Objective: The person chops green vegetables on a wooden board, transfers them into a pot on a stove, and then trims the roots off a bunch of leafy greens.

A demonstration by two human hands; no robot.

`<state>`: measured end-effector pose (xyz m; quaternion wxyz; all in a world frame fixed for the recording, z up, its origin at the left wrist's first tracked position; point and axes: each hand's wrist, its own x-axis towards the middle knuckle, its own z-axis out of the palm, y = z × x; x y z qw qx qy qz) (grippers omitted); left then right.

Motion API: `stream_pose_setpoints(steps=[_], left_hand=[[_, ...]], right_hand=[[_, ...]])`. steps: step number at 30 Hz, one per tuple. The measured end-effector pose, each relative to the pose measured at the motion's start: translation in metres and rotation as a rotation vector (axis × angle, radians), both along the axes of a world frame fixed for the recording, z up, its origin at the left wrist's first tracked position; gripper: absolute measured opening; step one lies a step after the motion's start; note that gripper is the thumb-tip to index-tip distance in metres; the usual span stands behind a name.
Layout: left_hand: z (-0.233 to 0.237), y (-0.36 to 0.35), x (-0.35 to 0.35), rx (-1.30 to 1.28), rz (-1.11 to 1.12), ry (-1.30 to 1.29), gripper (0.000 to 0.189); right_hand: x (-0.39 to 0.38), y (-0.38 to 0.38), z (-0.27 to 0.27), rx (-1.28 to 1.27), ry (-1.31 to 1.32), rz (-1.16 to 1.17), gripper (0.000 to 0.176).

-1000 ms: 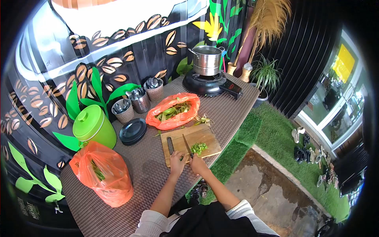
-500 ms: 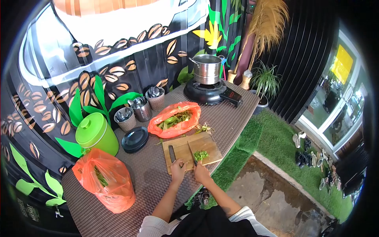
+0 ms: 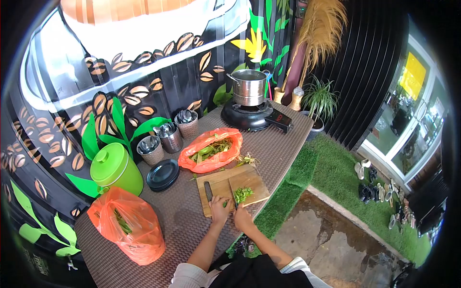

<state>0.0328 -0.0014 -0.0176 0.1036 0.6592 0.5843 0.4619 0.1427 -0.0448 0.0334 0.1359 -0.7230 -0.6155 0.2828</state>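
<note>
A wooden cutting board (image 3: pixel 258 186) with a slot handle lies near the table's front edge. My right hand (image 3: pixel 243 221) is closed around the handle of a knife (image 3: pixel 231 188), whose blade points away from me over the board. Right of the blade sits a small heap of chopped greens (image 3: pixel 244 194). My left hand (image 3: pixel 219 209) is closed at the board's near left part, just left of the knife, with a bit of green stalk (image 3: pixel 224 204) showing at its fingers. Most of what it holds is hidden.
Behind the board is an open orange bag (image 3: pixel 200 166) of leafy greens, with trimmings (image 3: pixel 248 159) beside it. Another orange bag (image 3: pixel 139 240), a green lidded bucket (image 3: pixel 113 165), black plates (image 3: pixel 163 174) and cutlery cups (image 3: pixel 188 128) stand left. A pot (image 3: pixel 249 89) sits on a burner (image 3: pixel 242 117).
The view has shifted slightly. Both hands remain at the board with the knife, and a bit of green now shows at my left fingers.
</note>
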Motion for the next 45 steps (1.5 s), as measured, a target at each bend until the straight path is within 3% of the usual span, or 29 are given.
stream_pose_setpoints(steps=[6,14,18,20,29,36,39,45], left_hand=[[0.004,-0.003,-0.001,-0.005,-0.027,0.059,0.013],[-0.003,0.007,-0.006,-0.131,-0.069,-0.114,0.01],[-0.008,0.009,-0.006,-0.137,-0.074,-0.138,0.011],[-0.005,0.009,-0.005,-0.239,-0.098,-0.273,0.01],[-0.003,-0.002,-0.008,-0.026,-0.082,-0.072,0.011],[-0.005,-0.002,-0.015,-0.095,-0.137,-0.059,0.011],[-0.011,0.002,-0.014,-0.072,-0.126,-0.062,0.011],[-0.014,0.003,-0.014,-0.08,-0.124,-0.082,0.011]], right_hand=[[0.011,0.032,-0.014,-0.061,0.043,0.031,0.037],[-0.004,0.002,0.003,-0.068,-0.068,0.013,0.039],[0.004,0.024,-0.01,-0.03,-0.049,0.028,0.039],[0.012,0.033,-0.007,-0.087,0.017,0.104,0.037],[-0.008,0.019,-0.017,0.031,-0.044,0.013,0.039],[0.002,0.017,0.008,-0.14,0.063,0.123,0.034],[-0.009,0.008,-0.002,-0.056,-0.086,0.054,0.033],[0.008,0.033,0.002,-0.083,0.105,0.119,0.036]])
